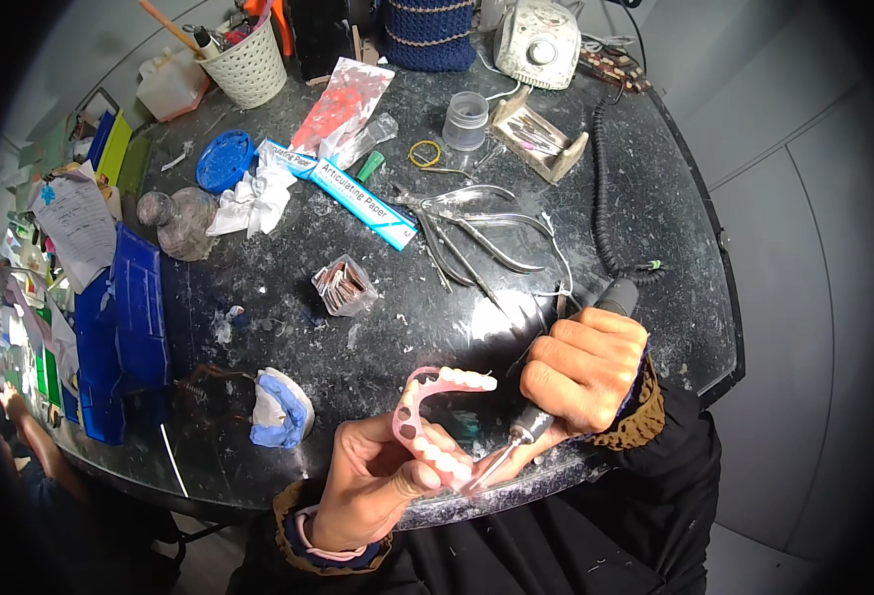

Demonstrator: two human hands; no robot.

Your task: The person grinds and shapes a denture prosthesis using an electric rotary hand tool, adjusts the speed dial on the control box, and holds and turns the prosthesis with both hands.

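Near the front edge of the bench, my left hand (pixel 369 486) pinches a pink partial denture (pixel 406 413) with white teeth along both sides of its arch. My right hand (pixel 587 369) wraps round a dark rotary handpiece (pixel 533 421). Its thin metal bur points down and left, at the near end of the denture. Whether the tip touches it I cannot tell. Left of my hands lies a white plaster dental model (pixel 280 409) with blue material on it. Beyond the denture stands a small clear cup (pixel 344 287) filled with thin brownish strips.
Several metal pliers (pixel 476 233) lie beyond my right hand. A coiled cord (pixel 600 178) runs along the right side toward a white control box (pixel 539 45). Blue-white paper packets (pixel 362 201) and a rough round flask (pixel 181 223) sit farther back. Blue trays (pixel 139 307) line the left edge.
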